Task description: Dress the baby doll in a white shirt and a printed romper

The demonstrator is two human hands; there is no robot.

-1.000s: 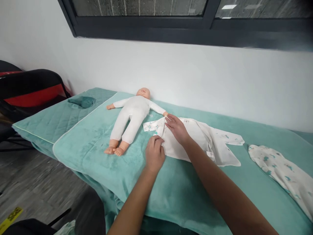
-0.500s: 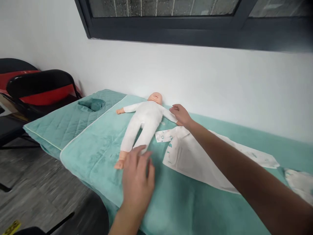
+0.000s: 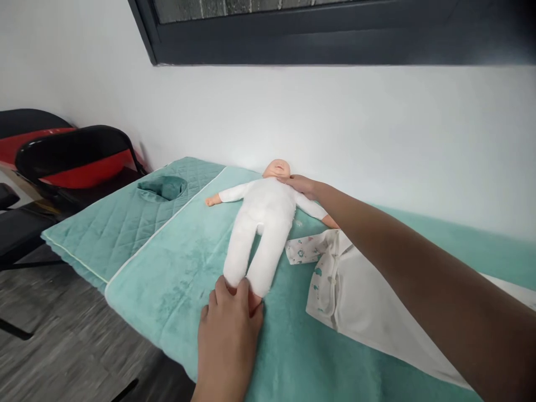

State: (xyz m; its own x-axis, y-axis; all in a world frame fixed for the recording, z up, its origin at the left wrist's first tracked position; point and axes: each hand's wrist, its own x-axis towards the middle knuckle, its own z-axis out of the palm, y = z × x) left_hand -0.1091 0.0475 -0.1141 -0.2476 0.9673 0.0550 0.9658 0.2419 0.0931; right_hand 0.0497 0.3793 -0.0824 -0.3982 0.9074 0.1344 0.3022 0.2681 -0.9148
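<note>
- Doll [image 3: 263, 218]: face up on the bed [image 3: 159, 296], head [image 3: 278, 167] pointing between 12 and 1 o'clock, long axis running down to feet [image 3: 254, 302] between 6 and 7.
- Left hand [image 3: 228, 338]: fingers [image 3: 243, 293] bent over the feet; cannot tell whether they grip.
- Right hand [image 3: 300, 184]: fingers at the doll's shoulder, their closure unclear.
- Shirt [image 3: 355, 290]: at 4 o'clock from the doll.

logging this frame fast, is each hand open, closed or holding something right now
Left hand: on the doll near its feet; grip closed or not cannot be told.
Right hand: by the doll's neck; grip cannot be told.
</note>
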